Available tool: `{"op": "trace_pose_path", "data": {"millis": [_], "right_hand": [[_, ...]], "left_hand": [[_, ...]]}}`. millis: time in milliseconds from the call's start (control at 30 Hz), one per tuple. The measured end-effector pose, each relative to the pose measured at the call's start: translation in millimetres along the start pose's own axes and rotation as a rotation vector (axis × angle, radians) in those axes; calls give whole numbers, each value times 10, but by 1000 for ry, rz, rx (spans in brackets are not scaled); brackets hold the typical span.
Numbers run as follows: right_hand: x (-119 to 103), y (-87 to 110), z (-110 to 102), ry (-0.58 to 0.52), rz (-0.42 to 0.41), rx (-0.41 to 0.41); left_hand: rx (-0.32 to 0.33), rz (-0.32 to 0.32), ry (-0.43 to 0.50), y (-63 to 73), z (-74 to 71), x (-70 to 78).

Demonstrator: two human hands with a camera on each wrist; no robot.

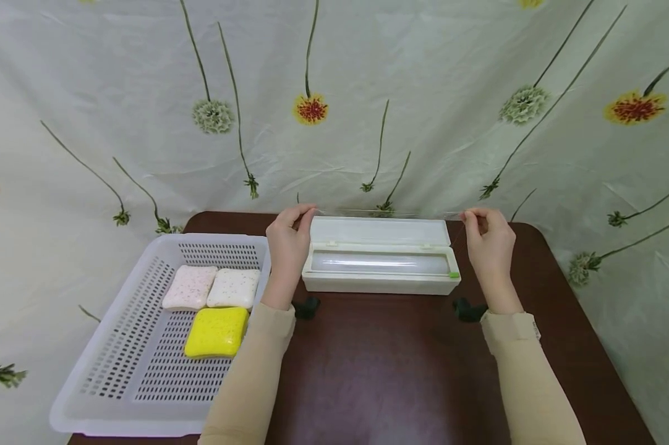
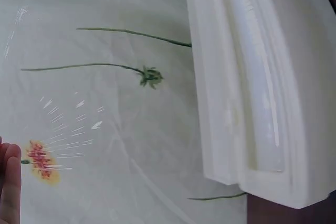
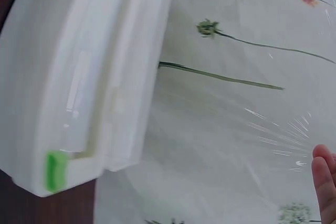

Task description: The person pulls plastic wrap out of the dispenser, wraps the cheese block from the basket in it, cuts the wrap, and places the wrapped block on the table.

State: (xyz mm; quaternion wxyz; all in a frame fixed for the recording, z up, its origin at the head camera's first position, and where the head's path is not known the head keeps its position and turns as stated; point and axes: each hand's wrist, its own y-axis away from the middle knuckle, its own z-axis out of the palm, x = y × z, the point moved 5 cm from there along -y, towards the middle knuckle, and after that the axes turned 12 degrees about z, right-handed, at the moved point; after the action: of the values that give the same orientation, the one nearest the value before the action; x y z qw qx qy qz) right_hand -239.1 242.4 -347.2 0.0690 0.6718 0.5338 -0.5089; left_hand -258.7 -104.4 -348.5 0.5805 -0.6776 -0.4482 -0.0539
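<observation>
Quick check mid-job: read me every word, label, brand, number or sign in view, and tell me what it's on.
Readable text: none in any view.
Small dark marking on the cuff of the beige right sleeve: too small to read; cannot tell whether it is lettering.
White rectangular plastic box and its small green plastic tab: no lettering visible.
Clear plastic film: only shiny creases.

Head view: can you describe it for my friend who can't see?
A left hand and right hand pinch clear plastic film near an open white wrap dispenser; to its left, a white basket holds three soap-like bars.
</observation>
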Motion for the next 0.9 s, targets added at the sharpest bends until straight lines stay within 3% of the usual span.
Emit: {"op": "trace_pose_path", "data": {"millis": [433, 633, 900], "right_hand": [[-481, -248, -346, -172, -112, 96], [-630, -306, -482, -245, -140, 138], [-790, -331, -627, -383, -175, 180]], "left_hand": [[77, 252, 71, -453, -244, 366], [109, 311, 86, -570, -378, 539], [192, 341, 114, -641, -527, 741]]}}
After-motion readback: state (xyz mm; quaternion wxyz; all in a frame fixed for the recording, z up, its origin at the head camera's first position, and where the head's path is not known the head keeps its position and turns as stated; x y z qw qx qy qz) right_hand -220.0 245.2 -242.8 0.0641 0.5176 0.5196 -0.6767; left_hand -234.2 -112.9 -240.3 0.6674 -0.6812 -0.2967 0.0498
